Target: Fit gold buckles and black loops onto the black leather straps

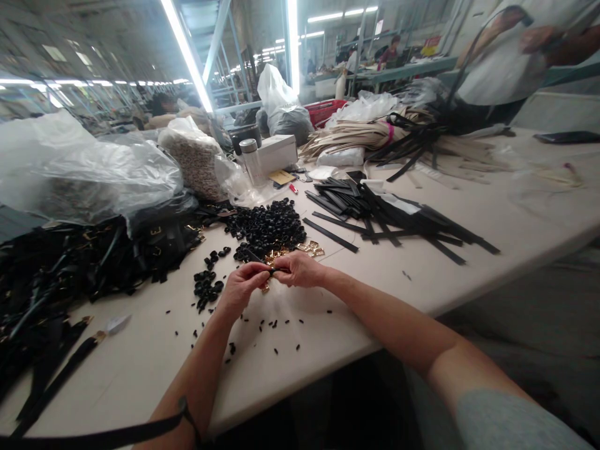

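Observation:
My left hand (240, 286) and my right hand (300, 270) meet over the table (337, 337), fingers pinched together. Between the fingertips is a narrow black strap (273, 270), mostly hidden by them. A gold buckle (265, 287) shows just below the fingers; whether it is joined to the strap I cannot tell. Right behind my hands lie loose gold buckles (313, 248) and a heap of small black loops (267, 224). A smaller cluster of black loops (209, 284) is left of my left hand. Tiny black bits (275, 324) are scattered in front.
Black straps with gold buckles (107, 250) pile up at the left, beneath plastic bags (112, 165). Loose black strips (347, 203) lie to the right. Farther back are a lidded jar (252, 161), a white box (277, 153) and beige strips (347, 136). Another person (509, 56) stands at the far right.

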`<state>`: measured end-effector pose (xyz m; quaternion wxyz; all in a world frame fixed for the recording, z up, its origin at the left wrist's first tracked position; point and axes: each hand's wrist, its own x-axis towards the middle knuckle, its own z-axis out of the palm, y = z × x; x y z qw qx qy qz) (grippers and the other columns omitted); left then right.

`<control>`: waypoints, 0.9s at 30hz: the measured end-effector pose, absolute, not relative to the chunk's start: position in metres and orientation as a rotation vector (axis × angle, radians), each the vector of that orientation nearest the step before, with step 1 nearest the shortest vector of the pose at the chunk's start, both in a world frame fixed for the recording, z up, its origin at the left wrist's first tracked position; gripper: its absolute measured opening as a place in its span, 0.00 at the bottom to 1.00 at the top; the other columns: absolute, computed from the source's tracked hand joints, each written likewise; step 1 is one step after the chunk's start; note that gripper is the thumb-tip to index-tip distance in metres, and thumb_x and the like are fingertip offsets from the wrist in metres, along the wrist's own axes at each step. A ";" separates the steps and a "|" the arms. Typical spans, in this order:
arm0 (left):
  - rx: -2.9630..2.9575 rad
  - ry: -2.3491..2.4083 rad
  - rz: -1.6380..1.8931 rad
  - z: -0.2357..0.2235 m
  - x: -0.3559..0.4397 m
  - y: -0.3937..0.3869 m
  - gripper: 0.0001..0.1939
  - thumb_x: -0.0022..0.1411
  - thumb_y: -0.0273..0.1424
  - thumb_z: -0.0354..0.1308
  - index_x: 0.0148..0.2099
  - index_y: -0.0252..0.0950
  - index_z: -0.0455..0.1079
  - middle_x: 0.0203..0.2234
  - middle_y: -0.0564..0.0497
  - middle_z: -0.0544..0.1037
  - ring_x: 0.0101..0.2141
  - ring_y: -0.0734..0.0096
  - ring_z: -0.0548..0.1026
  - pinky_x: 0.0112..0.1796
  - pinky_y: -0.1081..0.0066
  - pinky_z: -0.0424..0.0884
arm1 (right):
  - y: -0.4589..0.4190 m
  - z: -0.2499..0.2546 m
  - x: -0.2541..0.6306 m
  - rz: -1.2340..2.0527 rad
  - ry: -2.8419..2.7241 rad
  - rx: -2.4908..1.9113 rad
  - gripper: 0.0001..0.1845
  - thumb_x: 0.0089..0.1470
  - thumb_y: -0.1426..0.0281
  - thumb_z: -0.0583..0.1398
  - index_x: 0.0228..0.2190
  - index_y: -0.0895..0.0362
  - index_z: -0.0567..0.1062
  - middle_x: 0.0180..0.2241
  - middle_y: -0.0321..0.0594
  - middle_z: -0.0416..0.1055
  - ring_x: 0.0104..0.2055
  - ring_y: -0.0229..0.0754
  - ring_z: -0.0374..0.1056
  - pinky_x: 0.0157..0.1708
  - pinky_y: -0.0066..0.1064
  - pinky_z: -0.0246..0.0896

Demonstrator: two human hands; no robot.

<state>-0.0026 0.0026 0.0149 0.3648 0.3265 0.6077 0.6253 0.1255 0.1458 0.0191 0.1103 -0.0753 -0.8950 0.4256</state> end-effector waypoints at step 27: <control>0.551 1.469 1.820 0.004 -0.004 0.009 0.19 0.40 0.34 0.74 0.35 0.33 0.76 0.30 0.48 0.80 0.27 0.73 0.77 0.34 0.73 0.74 | 0.146 0.013 0.121 1.543 -2.491 -0.268 0.10 0.57 0.68 0.54 0.26 0.59 0.69 0.18 0.30 0.66 0.17 0.28 0.61 0.19 0.18 0.54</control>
